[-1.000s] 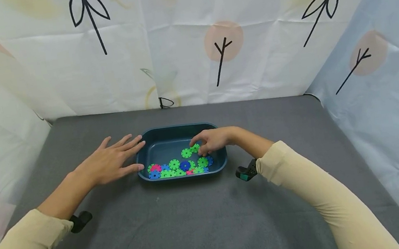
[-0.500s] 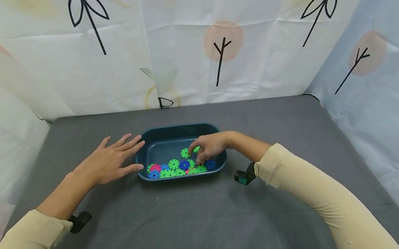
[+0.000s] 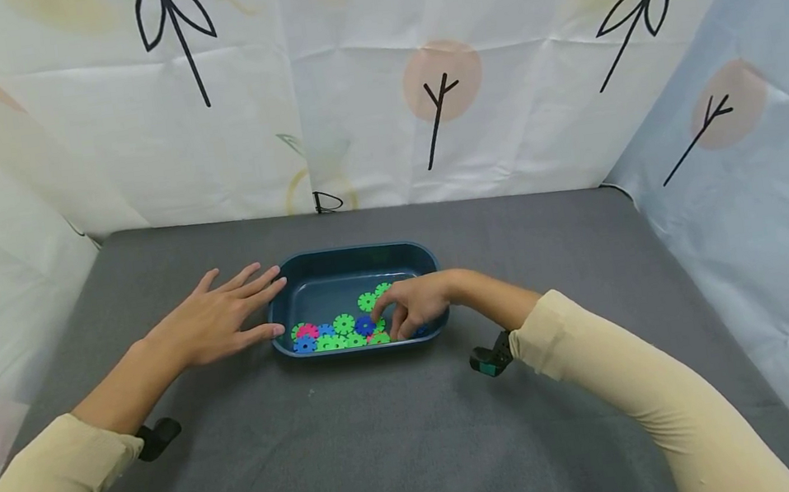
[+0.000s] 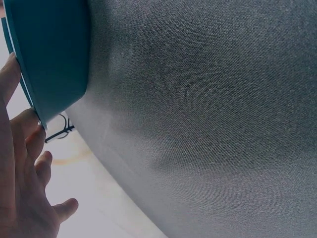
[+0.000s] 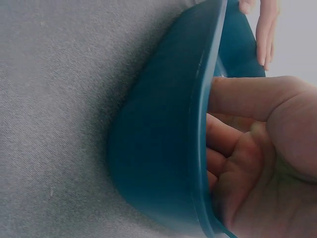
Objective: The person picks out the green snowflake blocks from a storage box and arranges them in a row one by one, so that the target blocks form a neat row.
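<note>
A dark teal tray holds several notched, snowflake-shaped plastic building discs in green, blue and pink, gathered mostly along its near side. My left hand spreads its fingers at the tray's left end. In the left wrist view, fingertips of that hand touch the tray rim. My right hand reaches down into the tray's right part, thumb and index finger apart among the discs. A dark blue disc lies by its index fingertip. From the right wrist, the tray wall hides the fingertips and the discs.
The tray stands on a grey cloth-covered table. White printed curtains close off the back and both sides. Each wrist wears a small black camera, such as the right wrist camera.
My right hand has moved toward me inside the tray, from the upper green discs down over the near-right ones, covering some of them. The left hand stays at the rim.
</note>
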A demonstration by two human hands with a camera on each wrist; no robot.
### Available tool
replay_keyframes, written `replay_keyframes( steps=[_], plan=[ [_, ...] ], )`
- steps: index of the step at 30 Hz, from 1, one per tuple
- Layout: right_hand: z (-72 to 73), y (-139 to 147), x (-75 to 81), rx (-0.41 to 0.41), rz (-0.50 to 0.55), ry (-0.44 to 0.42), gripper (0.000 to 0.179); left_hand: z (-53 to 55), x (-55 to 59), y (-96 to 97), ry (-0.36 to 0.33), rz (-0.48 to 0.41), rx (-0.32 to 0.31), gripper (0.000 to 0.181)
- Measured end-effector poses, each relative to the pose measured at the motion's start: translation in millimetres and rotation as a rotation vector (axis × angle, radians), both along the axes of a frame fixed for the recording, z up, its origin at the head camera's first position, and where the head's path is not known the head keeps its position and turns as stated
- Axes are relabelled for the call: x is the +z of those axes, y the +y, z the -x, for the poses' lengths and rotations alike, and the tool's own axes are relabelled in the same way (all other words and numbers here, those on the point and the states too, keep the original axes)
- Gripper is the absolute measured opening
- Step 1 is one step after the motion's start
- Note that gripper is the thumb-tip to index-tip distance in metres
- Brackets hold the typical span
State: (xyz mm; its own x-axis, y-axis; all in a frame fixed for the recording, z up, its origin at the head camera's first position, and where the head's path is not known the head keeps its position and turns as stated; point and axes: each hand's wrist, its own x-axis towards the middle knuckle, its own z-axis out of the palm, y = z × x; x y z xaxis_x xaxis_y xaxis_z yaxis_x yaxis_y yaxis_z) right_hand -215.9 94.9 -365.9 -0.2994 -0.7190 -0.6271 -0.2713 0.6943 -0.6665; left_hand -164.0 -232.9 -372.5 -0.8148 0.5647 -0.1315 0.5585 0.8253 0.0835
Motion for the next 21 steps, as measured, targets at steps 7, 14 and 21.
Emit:
replay_keyframes(
  steps=[7, 14, 21],
  plan=[
    [-3.0, 2.7, -0.2, 0.032, 0.023, 0.02, 0.048, 0.1, -0.7, 0.9, -0.001, -0.001, -0.001, 0.08],
    [-4.1, 3.9, 2.2, 0.043, 0.048, 0.048, 0.047, -1.0, 0.1, 1.1, -0.009, -0.002, 0.003, 0.079],
    [-6.4, 3.5, 6.1, 0.051, 0.092, 0.082, 0.041, -1.5, 0.8, 1.3, -0.008, -0.005, 0.001, 0.078]
  ],
)
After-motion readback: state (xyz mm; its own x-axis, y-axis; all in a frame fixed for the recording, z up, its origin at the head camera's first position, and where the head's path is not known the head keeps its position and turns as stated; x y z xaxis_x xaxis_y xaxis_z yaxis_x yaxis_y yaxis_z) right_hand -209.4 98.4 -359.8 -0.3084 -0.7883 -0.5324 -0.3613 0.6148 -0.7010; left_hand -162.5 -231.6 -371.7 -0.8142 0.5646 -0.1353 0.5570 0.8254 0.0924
